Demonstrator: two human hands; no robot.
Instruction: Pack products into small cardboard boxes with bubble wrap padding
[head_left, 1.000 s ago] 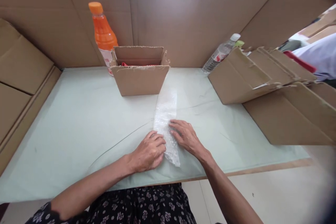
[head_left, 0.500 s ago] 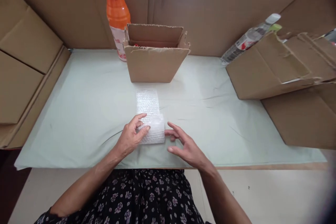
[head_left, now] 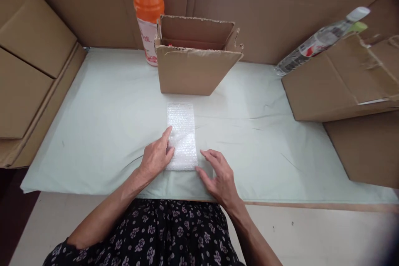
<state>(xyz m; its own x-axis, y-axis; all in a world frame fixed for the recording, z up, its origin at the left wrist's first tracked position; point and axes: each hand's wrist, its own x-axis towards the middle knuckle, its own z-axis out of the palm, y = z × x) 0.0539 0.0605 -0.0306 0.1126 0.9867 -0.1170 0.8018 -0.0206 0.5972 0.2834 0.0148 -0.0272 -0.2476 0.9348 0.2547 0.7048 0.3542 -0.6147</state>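
A strip of clear bubble wrap [head_left: 182, 133] lies flat on the pale green cloth, its short end towards me. At its left edge is my left hand [head_left: 156, 154], fingers apart, with the index finger and thumb resting on the wrap's edge. My right hand [head_left: 220, 176] is beside the lower right corner, fingers spread and curved, the thumb tip close to that corner; whether it touches I cannot tell. Neither hand grips the wrap.
Beyond the wrap stands an open cardboard box [head_left: 196, 70] with something red just showing inside. Behind it is an orange drink bottle [head_left: 149, 8]. On the right, a clear plastic bottle [head_left: 321, 43] leans by cardboard boxes [head_left: 333, 79]. More cardboard [head_left: 28, 75] stands left.
The folded-over near part of the bubble wrap now lies flat in one even strip. My left hand has shifted to its left edge, my right hand to its corner. The view has turned slightly.
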